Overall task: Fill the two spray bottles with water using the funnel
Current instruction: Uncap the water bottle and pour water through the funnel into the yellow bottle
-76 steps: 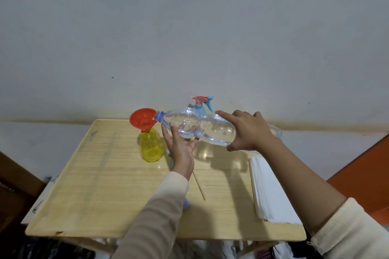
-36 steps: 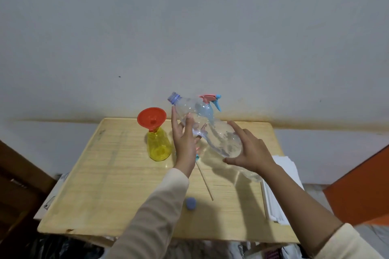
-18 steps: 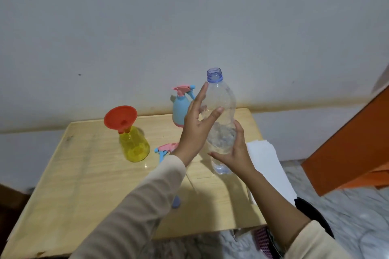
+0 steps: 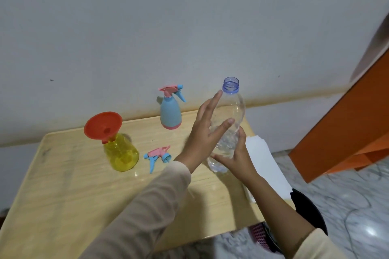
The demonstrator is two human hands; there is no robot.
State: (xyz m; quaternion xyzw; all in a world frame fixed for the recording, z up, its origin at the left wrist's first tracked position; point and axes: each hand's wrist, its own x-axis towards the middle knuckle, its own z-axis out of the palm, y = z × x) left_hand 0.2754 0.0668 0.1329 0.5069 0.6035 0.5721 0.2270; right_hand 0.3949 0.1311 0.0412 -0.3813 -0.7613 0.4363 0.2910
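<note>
Above the pale wooden bench (image 4: 63,185), the right hand (image 4: 235,157) clamps its fingers round an upright clear plastic bottle (image 4: 236,107); the left hand (image 4: 204,132) touches it, fingers straight and apart.

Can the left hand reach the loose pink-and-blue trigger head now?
Probably yes: left hand merely touches the clear plastic bottle, fingers straight; nothing stands between it and the pink-and-blue trigger head.
</note>
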